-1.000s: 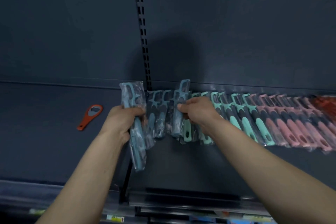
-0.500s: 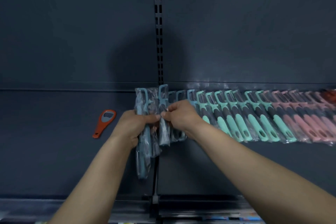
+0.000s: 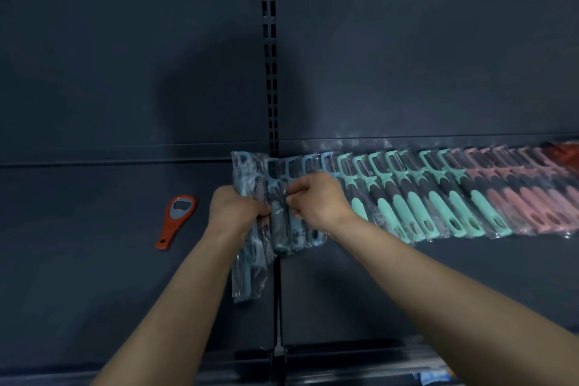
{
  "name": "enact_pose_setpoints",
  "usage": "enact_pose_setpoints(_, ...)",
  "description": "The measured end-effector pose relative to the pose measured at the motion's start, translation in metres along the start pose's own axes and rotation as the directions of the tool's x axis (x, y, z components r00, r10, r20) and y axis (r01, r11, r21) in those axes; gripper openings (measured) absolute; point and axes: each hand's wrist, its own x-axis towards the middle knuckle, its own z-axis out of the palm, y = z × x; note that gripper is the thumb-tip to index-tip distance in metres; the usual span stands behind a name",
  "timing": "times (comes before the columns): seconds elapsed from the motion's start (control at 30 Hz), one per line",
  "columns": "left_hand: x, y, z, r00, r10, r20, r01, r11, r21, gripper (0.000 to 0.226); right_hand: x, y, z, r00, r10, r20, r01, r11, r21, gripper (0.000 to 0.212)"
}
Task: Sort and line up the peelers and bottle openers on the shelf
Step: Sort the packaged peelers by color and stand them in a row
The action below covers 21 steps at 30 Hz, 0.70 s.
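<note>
A long row of bagged peelers lies on the dark shelf [image 3: 407, 285]: blue ones at the left end, then teal peelers [image 3: 416, 197], then pink peelers [image 3: 517, 200], with red ones [image 3: 564, 150] at the far right. My left hand [image 3: 233, 210] grips a bundle of blue peelers [image 3: 247, 273] in plastic sleeves, upright by the shelf's centre seam. My right hand [image 3: 316, 200] pinches a blue peeler [image 3: 279, 222] at the row's left end, right beside the bundle. An orange bottle opener [image 3: 176, 220] lies alone on the left shelf section.
A slotted upright rail [image 3: 270, 50] runs down the dark back panel behind my hands. The seam between shelf sections passes under the bundle. A lower shelf edge with coloured labels [image 3: 435, 378] shows at the bottom.
My right hand moved left from the blue-teal boundary to meet my left hand and now pinches a blue peeler beside the bundle. The view shifted left.
</note>
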Motion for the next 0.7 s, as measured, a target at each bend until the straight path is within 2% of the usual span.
enact_pose_setpoints(0.17,0.008,0.002,0.005,1.000,0.022,-0.013,-0.021,0.995,0.096,0.019,-0.002,0.007,-0.012,0.996,-0.057,-0.071,0.053,0.997,-0.053,0.013)
enact_pose_setpoints(0.5,0.018,0.006,0.005,0.997,0.068,-0.027,-0.062,0.981,0.184,0.026,-0.005,0.011,-0.025,0.976,-0.212,-0.047,0.189,0.936,-0.297,0.018)
enact_pose_setpoints(0.7,0.017,0.006,0.007,0.997,0.062,0.041,-0.071,0.956,0.284,0.029,-0.009,0.014,-0.030,0.971,-0.238,-0.031,0.217,0.925,-0.311,0.017)
